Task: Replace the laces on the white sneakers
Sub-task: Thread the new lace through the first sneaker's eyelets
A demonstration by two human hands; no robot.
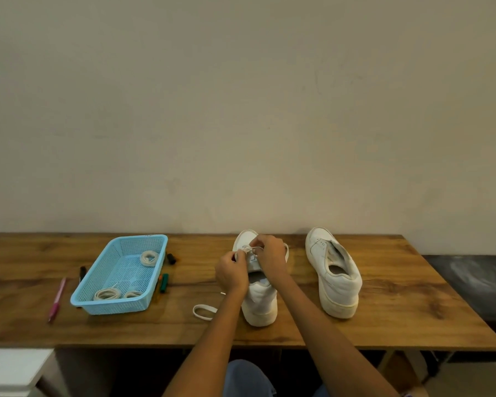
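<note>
Wooden table [384, 287] holds a white sneaker [259, 303]; above its tongue the left hand [231, 272] and right hand [271, 257] pinch its lace [248, 249], seemingly mid-threading, next eyelet needing a steady pull.

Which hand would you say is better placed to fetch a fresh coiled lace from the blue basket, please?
Left. The left hand is on the side of the blue plastic mesh basket, where the coiled white laces lie. The right hand would have to cross over the white sneaker being laced.
</note>
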